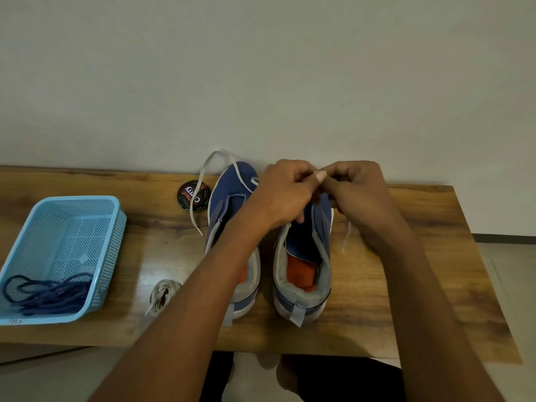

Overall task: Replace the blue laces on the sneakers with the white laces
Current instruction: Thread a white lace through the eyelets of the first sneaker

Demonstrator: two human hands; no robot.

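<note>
Two blue sneakers stand side by side on the wooden table, heels toward me. Over the front of the right sneaker [304, 256] my left hand [285, 192] and my right hand [356, 190] meet, fingers curled, pinching a white lace between them. One end of that lace [346, 237] hangs down the shoe's right side. The left sneaker [229, 198] has another white lace [200, 192] threaded near its toe, its loose end trailing left over the table. A bundled white lace [162, 294] lies by the left sneaker's heel. The blue laces [46, 294] sit in a basket.
The light blue mesh basket [95, 210] stands at the table's left. A round black shoe polish tin [193, 195] lies left of the left sneaker's toe, under the trailing lace. A wall runs right behind the table. The table's front edge is close to my legs.
</note>
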